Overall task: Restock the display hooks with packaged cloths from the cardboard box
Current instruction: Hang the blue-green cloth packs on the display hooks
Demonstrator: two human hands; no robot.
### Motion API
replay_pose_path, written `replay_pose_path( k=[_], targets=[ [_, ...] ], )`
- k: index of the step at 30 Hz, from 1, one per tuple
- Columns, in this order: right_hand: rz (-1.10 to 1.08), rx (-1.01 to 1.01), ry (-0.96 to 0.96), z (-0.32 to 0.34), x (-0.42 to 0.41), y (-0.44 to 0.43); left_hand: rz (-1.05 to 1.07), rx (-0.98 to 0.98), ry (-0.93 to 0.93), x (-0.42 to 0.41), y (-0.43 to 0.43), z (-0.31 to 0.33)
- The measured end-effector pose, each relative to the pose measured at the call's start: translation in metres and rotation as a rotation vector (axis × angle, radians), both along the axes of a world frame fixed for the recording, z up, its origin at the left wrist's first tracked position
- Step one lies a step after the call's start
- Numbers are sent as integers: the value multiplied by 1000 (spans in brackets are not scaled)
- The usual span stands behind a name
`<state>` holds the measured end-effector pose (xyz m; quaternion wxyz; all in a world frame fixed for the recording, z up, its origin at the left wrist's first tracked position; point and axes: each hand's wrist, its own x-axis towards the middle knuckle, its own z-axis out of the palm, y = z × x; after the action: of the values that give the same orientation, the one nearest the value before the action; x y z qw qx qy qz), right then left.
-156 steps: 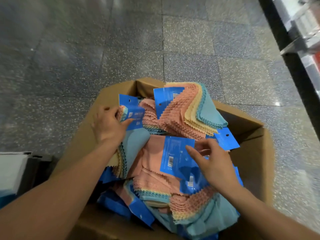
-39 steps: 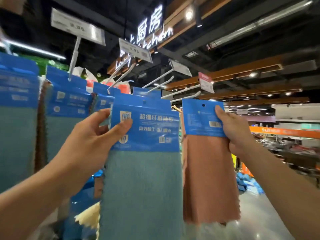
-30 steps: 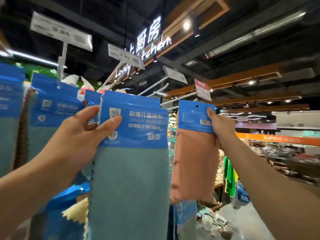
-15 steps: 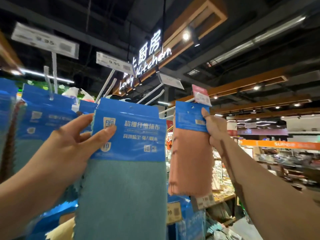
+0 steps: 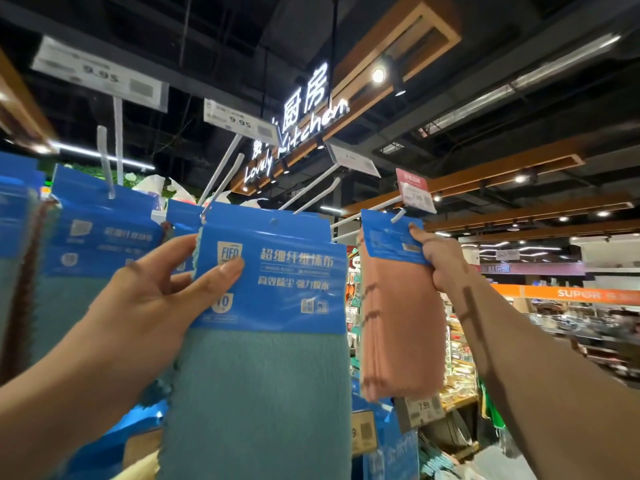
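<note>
My left hand (image 5: 152, 292) pinches the blue header card of a teal cloth pack (image 5: 263, 375), held up in front of the display. My right hand (image 5: 440, 258) grips the blue card of a pink cloth pack (image 5: 401, 323), raised to a white display hook (image 5: 398, 215); the hook's upturned tip shows at the card's top edge by its hole. Whether the pack hangs on the hook I cannot tell. The cardboard box is out of view.
Several white hooks (image 5: 221, 174) with price tags (image 5: 100, 72) stick out overhead. Teal cloth packs (image 5: 97, 244) hang on hooks at the left. A pink price tag (image 5: 415, 190) sits above the right hook. Store shelves (image 5: 571, 323) lie far right.
Since the box, both hands rose to the display, each with one pack. In the last second the right hand lifted the pink pack up to the hook tip; the left hand stayed roughly level.
</note>
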<state>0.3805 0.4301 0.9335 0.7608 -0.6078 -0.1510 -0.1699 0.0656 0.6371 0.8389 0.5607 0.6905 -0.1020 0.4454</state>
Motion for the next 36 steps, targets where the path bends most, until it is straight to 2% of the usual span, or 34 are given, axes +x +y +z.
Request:
replay_pose_path(
  k=[8,13,21,24,27,29,32,36],
  targets=[
    [23,-39,3,-6,42,44,-14,-9,21,17,6,-14],
    [31,-26,-17,-6,121,81,13,5,19,25,10,-15],
    [-25,-46,-8,-10,118,115,69,81,14,31,26,-18],
    [-58,-69,-15,-11,108,106,-7,0,55,35,25,-17],
    [-233,-131,-28,-30,81,96,-13,-6,55,36,16,-14],
    [-255,-157,-116,-50,57,92,0,14,41,35,6,-15],
    [-180,-136,-214,-82,18,80,2,10,73,32,-11,-20],
    [67,-26,-228,-111,-47,53,-68,-43,100,28,-29,-28]
  ],
)
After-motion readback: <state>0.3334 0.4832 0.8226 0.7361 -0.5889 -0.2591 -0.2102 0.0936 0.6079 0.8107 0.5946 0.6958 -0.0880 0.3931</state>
